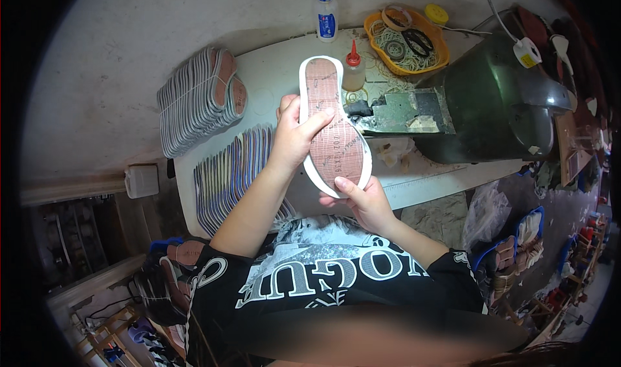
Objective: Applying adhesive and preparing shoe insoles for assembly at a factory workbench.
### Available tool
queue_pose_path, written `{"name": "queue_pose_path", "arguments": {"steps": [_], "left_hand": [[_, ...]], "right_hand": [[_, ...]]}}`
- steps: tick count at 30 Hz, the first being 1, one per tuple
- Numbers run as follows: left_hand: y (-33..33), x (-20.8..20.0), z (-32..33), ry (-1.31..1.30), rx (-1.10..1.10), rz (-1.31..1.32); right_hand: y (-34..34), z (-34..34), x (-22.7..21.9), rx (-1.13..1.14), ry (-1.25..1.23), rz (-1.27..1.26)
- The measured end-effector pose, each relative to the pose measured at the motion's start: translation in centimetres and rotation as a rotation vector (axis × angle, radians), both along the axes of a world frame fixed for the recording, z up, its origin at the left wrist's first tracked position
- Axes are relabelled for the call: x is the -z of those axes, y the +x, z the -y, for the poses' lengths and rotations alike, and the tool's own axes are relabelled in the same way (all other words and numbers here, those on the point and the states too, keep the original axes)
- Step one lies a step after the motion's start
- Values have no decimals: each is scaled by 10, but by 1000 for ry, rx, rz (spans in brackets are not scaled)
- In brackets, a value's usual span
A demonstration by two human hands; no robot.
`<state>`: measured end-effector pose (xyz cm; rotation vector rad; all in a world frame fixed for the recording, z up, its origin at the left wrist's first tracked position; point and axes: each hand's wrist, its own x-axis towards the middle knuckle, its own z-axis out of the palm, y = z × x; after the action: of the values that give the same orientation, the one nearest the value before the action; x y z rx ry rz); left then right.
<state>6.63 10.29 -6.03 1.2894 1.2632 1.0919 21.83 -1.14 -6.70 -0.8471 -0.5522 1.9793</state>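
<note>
Between my two hands I hold a shoe sole (326, 134) with a white rim and a reddish-brown, printed face turned up. My left hand (296, 131) grips its narrow middle from the left side, thumb lying across the brown face. At the wide lower end, my right hand (363, 200) pinches the edge with the thumb on top and the fingers beneath. Just right of the sole stands the dark green arm of a machine (411, 111). A glue bottle with a red pointed cap (354, 72) is behind the sole's upper end.
Tied stacks of grey-edged soles (197, 101) lean at the left of the white table (275, 63). A row of striped, thin soles (229, 173) lies nearer. At the back are a blue-and-white bottle (326, 21) and an orange basket (433, 63). The green machine body (498, 101) fills the right.
</note>
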Motion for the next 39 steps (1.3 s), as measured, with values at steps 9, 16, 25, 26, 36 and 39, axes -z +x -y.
{"name": "queue_pose_path", "arguments": {"steps": [9,16,25,26,36,39], "left_hand": [[-12,11,-31,-193,76,80],[-13,-21,-60,409,-80,-562],[-14,-62,-119,155,1214,-801],[-14,-65,-121,150,1219,-798],[-31,-64,-97,167,953,-826],[-38,-59,-83,66,883,-734]], "right_hand": [[-13,-23,-11,81,-28,4],[-15,-43,-12,105,-15,-28],[-15,-57,-27,69,-97,-38],[-15,-59,-28,80,-95,-35],[-16,-60,-33,140,-130,-39],[-15,-61,-32,140,-155,-62]]}}
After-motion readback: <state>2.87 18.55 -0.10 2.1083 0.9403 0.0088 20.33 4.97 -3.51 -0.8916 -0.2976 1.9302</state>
